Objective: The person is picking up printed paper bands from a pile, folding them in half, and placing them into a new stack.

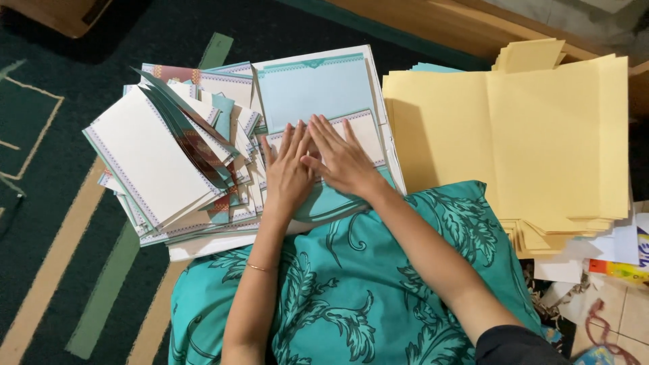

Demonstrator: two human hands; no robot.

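Observation:
My left hand (286,174) and my right hand (343,159) lie flat, fingers spread and side by side, pressing on a teal and white folded card (318,94) that rests on a stack in front of me. The card has a light blue panel with a decorative border at its far side. Left of my hands lies a messy heap of folded cards (169,162), white with teal and dark red patterned edges. A thin bracelet circles my left wrist.
A teal cushion with a leaf pattern (351,290) covers my lap. Stacks of pale yellow paper sheets (541,135) lie to the right, with loose papers near a tiled floor corner. A dark green carpet with tan stripes (61,223) spreads to the left.

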